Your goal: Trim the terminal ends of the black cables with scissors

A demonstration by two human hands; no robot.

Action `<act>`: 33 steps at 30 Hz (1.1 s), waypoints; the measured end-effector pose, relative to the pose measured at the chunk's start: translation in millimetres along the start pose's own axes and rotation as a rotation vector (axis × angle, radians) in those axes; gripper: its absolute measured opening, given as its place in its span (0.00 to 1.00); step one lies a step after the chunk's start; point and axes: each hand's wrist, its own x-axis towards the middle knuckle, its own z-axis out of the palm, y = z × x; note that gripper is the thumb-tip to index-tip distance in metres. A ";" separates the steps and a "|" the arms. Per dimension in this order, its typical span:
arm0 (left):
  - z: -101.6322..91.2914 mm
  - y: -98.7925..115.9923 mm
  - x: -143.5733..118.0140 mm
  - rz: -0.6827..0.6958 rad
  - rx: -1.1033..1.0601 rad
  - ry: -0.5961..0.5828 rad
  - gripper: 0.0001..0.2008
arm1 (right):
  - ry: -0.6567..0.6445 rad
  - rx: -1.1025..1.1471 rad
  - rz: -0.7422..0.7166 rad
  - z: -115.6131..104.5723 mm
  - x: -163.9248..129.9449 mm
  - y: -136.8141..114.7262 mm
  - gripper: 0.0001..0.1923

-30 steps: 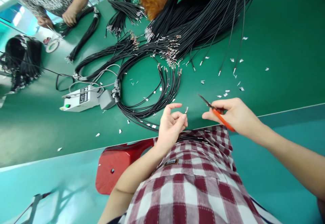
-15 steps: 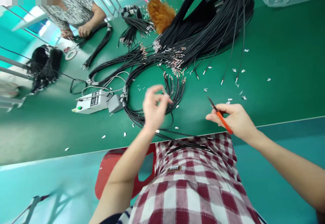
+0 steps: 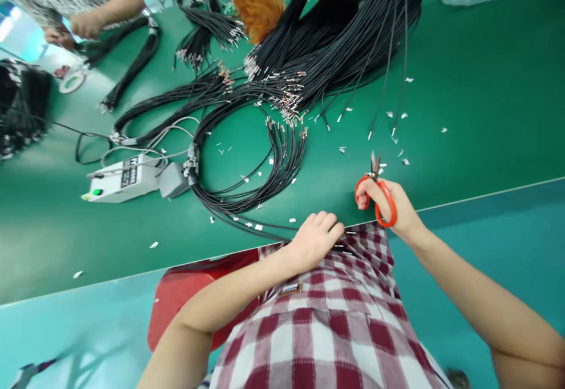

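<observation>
1 scissors, 1 control box, 1 feather duster, 1 tape roll, 1 red stool.

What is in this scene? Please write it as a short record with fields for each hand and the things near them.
left hand: palm down at the table edge, on thin black wires
right hand: holds orange-handled scissors, blades pointing away
table: green, strewn with small white scraps
wire bundles: black, metal-tipped, piled beyond the hands
control box: white, green button, to the left
other person: hands at the far left corner
</observation>
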 end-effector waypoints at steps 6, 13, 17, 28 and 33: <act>-33.4 1.3 -1.6 -0.313 -0.672 0.306 0.03 | -0.173 0.088 -0.007 9.6 -7.8 1.5 0.15; -44.1 15.7 -0.7 -0.306 -0.730 0.417 0.05 | -0.326 0.345 0.052 27.2 -13.2 8.8 0.09; -39.0 18.6 0.8 -0.409 -0.858 0.492 0.07 | -0.348 0.520 0.179 35.1 -17.5 15.0 0.10; -40.0 18.6 -0.1 -0.442 -0.898 0.599 0.05 | -0.214 0.513 0.113 48.2 -24.8 29.8 0.10; -41.9 21.5 -1.8 -0.467 -1.008 0.575 0.08 | -0.293 0.565 0.185 51.2 -20.6 28.8 0.09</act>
